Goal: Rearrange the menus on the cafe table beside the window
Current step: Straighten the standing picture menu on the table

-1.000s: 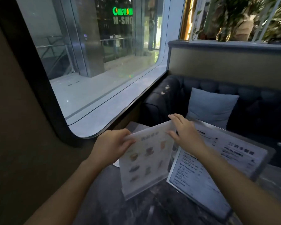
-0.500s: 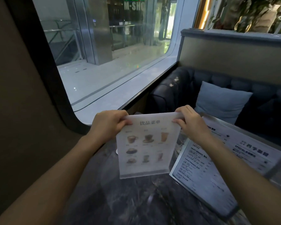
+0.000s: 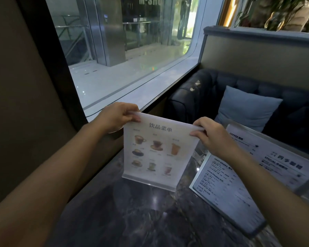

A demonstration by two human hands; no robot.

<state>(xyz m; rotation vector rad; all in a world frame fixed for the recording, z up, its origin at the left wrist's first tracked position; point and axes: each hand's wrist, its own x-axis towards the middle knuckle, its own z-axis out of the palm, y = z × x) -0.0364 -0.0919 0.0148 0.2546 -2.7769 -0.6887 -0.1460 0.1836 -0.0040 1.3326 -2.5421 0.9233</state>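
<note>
A picture drinks menu (image 3: 157,152) in a clear acrylic stand is upright on the dark marble table (image 3: 132,214), its face toward me. My left hand (image 3: 117,116) pinches its top left corner and my right hand (image 3: 211,134) pinches its top right corner. To the right a flat black-and-white text menu (image 3: 223,191) lies on the table. A second printed menu (image 3: 282,161) sits behind it, raised at an angle; my right forearm crosses over both.
A large window (image 3: 132,50) with a white sill runs along the left and far side. A dark tufted sofa (image 3: 194,97) with a pale blue cushion (image 3: 246,107) stands beyond the table. A brown wall (image 3: 25,104) borders the table's left edge.
The picture menu went from tilted and lying back to standing upright on its base. Both hands shifted to its top corners, and the stand moved slightly toward me.
</note>
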